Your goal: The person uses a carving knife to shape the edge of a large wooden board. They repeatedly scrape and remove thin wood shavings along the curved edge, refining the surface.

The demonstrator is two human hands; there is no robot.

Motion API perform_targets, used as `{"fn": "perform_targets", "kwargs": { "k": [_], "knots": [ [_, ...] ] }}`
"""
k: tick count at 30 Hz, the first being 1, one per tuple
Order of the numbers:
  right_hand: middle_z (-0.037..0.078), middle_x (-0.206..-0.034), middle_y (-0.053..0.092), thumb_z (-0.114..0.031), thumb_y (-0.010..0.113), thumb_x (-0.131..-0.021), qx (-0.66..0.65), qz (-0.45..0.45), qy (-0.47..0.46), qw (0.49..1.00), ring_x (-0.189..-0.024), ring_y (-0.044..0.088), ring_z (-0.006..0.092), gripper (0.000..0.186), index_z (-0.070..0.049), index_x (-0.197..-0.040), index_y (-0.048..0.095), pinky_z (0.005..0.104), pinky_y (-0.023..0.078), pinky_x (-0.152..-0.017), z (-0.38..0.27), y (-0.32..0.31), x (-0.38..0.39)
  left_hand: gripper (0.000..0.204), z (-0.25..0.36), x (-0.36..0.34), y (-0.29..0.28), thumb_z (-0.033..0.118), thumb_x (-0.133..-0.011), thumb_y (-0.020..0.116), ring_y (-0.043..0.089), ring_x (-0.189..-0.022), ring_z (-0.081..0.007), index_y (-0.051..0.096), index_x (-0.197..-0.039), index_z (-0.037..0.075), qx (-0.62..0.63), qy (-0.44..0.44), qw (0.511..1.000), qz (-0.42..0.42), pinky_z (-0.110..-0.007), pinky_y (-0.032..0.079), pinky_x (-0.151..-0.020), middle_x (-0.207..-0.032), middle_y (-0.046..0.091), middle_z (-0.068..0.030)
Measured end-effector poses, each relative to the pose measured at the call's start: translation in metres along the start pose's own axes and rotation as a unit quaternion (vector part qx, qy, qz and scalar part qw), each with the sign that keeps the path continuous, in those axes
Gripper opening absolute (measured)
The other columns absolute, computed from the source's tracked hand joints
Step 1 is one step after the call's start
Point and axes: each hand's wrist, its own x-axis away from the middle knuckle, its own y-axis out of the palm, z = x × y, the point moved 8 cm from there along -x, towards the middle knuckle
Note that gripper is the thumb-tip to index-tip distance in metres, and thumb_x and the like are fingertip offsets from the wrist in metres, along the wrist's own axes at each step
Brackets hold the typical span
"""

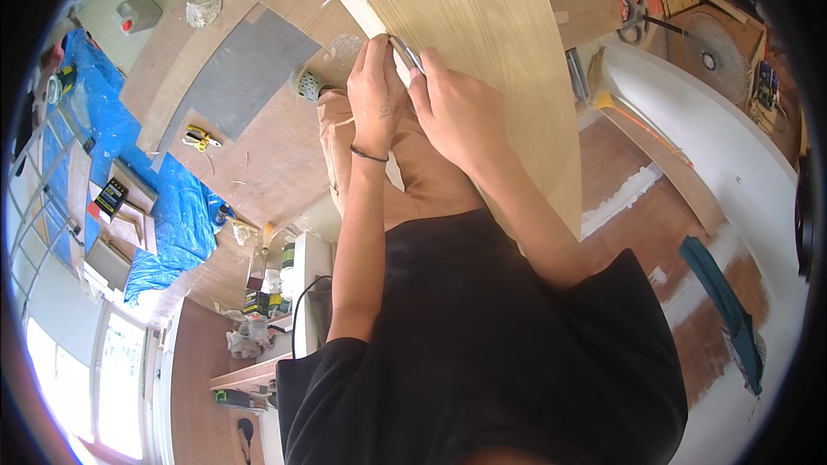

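Note:
A large pale wood-grain panel (482,52) with a long curved side stretches in front of me. At its left edge my right hand (461,108) is closed around a slim silver metal tool (412,57), whose exact kind I cannot make out. The tool's far end reaches to the panel's edge, close to the fingertips of my left hand (375,90). Those fingers are pressed together at the edge, and whatever they pinch is hidden. A thin dark band circles my left wrist.
Yellow-handled pliers (201,138) lie on the brown floor boards to the left, near a grey sheet (250,69). Beyond are a blue tarp (181,232) and a jug (136,15). A round saw blade (715,56) and grey-handled scissors (633,10) sit at far right.

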Motion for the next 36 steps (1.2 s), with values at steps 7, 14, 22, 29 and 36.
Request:
{"fn": "perform_targets", "kwargs": {
  "k": [7, 14, 22, 29, 36],
  "knots": [
    [0.012, -0.055, 0.058, -0.022, 0.051, -0.094, 0.021, 0.018, -0.011, 1.000, -0.050, 0.060, 0.0311, 0.018, -0.004, -0.096, 0.052, 0.0427, 0.045, -0.046, -0.003, 0.003, -0.001, 0.016, -0.011, 0.010, 0.008, 0.002, -0.092, 0.050, 0.060, -0.064, -0.0345, 0.051, -0.107, 0.005, 0.069, -0.084, 0.994, 0.026, -0.038, 0.047, -0.058, -0.076, 0.061, -0.0188],
    [0.011, -0.055, 0.058, -0.021, 0.052, -0.093, 0.038, 0.020, -0.011, 0.999, -0.050, 0.060, 0.0312, 0.017, -0.005, -0.097, 0.052, 0.0426, 0.045, -0.046, -0.004, 0.004, -0.002, 0.015, -0.003, 0.011, 0.005, 0.003, -0.092, 0.051, 0.056, -0.061, -0.0325, 0.050, -0.107, 0.005, 0.073, -0.045, 0.995, 0.048, -0.036, 0.046, -0.057, -0.073, 0.058, -0.0184],
    [0.013, -0.055, 0.057, -0.020, 0.051, -0.093, 0.038, -0.001, -0.015, 0.999, -0.051, 0.060, 0.0323, 0.015, -0.005, -0.094, 0.051, 0.0435, 0.045, -0.047, -0.003, 0.007, -0.006, 0.011, -0.006, 0.013, 0.007, 0.001, -0.093, 0.049, 0.054, -0.059, -0.0322, 0.050, -0.104, 0.004, 0.096, -0.051, 0.993, 0.054, -0.034, 0.045, -0.056, -0.073, 0.058, -0.0192],
    [0.013, -0.054, 0.057, -0.020, 0.050, -0.093, 0.050, -0.013, -0.026, 0.998, -0.050, 0.059, 0.0327, 0.016, -0.004, -0.090, 0.050, 0.0437, 0.045, -0.047, -0.007, 0.002, -0.010, 0.010, -0.010, 0.017, 0.011, 0.002, -0.093, 0.051, 0.047, -0.057, -0.0240, 0.050, -0.103, 0.004, 0.120, -0.064, 0.989, 0.052, -0.030, 0.044, -0.056, -0.070, 0.054, -0.0157],
    [0.013, -0.055, 0.058, -0.021, 0.049, -0.094, 0.054, -0.003, -0.033, 0.998, -0.051, 0.060, 0.0334, 0.017, -0.004, -0.088, 0.050, 0.0434, 0.046, -0.048, -0.013, 0.000, -0.014, 0.013, -0.016, 0.028, 0.016, 0.007, -0.093, 0.055, 0.042, -0.059, -0.0187, 0.050, -0.104, 0.004, 0.133, -0.091, 0.986, 0.042, -0.028, 0.042, -0.056, -0.068, 0.048, -0.0118]
  ]
}}
